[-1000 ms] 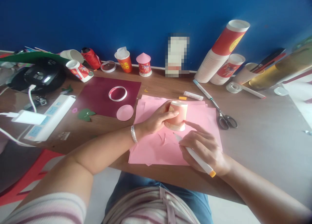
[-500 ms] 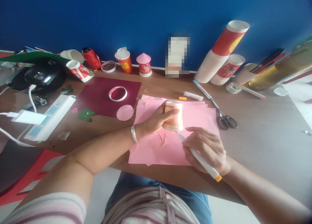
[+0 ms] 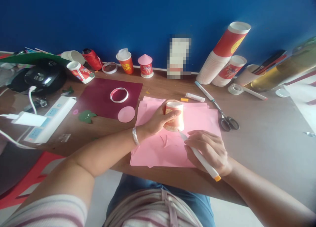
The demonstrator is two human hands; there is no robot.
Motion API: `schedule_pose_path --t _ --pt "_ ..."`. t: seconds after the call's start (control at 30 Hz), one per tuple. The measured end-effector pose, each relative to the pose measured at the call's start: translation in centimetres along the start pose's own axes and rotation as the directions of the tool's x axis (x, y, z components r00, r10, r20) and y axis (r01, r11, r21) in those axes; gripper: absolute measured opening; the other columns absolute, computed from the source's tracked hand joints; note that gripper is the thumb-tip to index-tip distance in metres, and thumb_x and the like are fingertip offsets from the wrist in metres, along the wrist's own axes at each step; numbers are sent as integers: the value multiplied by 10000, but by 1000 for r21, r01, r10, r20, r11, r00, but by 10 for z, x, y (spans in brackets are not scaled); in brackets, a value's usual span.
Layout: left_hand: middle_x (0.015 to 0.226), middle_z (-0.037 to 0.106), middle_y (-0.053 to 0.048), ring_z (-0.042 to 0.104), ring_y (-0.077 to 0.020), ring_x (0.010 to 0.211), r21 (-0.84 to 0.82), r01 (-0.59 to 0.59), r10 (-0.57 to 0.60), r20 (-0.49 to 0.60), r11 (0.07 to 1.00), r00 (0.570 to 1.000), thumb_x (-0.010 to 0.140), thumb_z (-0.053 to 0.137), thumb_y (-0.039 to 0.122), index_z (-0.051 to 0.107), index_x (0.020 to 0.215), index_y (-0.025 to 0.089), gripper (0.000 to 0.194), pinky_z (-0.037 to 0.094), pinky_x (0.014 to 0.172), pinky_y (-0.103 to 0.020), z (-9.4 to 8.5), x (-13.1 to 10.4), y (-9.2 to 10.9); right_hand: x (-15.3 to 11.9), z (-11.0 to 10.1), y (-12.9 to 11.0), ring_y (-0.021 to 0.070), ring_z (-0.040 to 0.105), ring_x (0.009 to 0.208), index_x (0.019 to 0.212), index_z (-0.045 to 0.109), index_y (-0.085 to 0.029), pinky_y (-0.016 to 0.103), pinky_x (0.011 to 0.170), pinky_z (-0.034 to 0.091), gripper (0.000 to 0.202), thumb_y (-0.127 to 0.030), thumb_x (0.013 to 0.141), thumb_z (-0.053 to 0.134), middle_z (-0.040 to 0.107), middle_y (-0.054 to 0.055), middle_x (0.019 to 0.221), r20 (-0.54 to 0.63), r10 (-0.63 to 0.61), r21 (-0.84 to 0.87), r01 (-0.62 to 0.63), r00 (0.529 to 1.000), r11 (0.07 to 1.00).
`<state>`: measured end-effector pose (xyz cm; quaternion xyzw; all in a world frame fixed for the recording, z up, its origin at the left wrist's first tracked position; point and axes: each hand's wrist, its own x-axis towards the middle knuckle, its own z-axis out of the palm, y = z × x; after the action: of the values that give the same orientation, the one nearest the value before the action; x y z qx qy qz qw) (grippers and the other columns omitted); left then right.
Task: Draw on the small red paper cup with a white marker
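A red-and-white paper cup [image 3: 174,121] is gripped in my left hand [image 3: 161,116], fingers behind it and thumb across its front. The cup stands over a stack of pink paper [image 3: 153,151]. In my right hand [image 3: 208,149] is a white marker [image 3: 204,162] with an orange end. Its grey tapered tip points at the cup's lower rim; whether it touches I cannot tell. Thin pink paper scraps [image 3: 164,141] lie on the stack just below the cup. An orange cap [image 3: 184,99] rests beyond the cup, beside a white glue stick [image 3: 195,97].
To the right lie scissors [image 3: 229,122] and a blue-ended marker [image 3: 204,90]. Behind stand a tall cup stack [image 3: 214,65] and a cup with a pink cone roof [image 3: 146,69]. Leftward are a pink disc [image 3: 126,114], a cut cup ring [image 3: 119,95] and a power strip [image 3: 51,118].
The cup in my left hand has shifted slightly left and up. My right hand has moved a little left with the marker, its tip staying near the cup's lower rim.
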<state>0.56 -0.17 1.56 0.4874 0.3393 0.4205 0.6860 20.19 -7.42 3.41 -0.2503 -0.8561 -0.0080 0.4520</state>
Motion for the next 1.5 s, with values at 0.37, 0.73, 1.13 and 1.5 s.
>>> schedule_pose_path --t 0.37,0.73,1.13,1.5 --pt "1123 616 -69 594 -201 989 8 58 -58 5 998 998 801 808 489 537 1201 197 564 482 820 -314 -1 -1 4 -2 2 1 154 666 675 1045 610 -184 303 618 628 248 -30 853 640 634 0 743 10 16 -23 -16 1000 1000" --pt "1160 648 -97 609 -228 1043 -179 12 5 92 984 996 890 696 446 616 1203 193 410 494 897 -365 -8 6 -10 -1 2 -1 118 598 658 1014 605 -141 485 995 641 173 -33 884 643 619 2 780 95 -21 106 11 995 994" --pt "1097 628 -93 593 -196 947 -131 21 -14 60 991 998 807 796 429 580 1124 179 457 482 808 -324 -3 4 -1 -2 2 1 142 642 660 1054 606 -163 400 828 693 215 -53 876 656 646 7 759 46 -26 74 23 999 997" --pt "1050 627 -61 592 -195 955 -170 11 -4 44 985 999 821 765 402 644 1183 181 441 497 804 -312 -7 5 -6 0 0 1 146 669 644 1021 626 -189 337 703 687 233 -40 847 664 649 -8 725 16 -9 25 9 1000 1000"
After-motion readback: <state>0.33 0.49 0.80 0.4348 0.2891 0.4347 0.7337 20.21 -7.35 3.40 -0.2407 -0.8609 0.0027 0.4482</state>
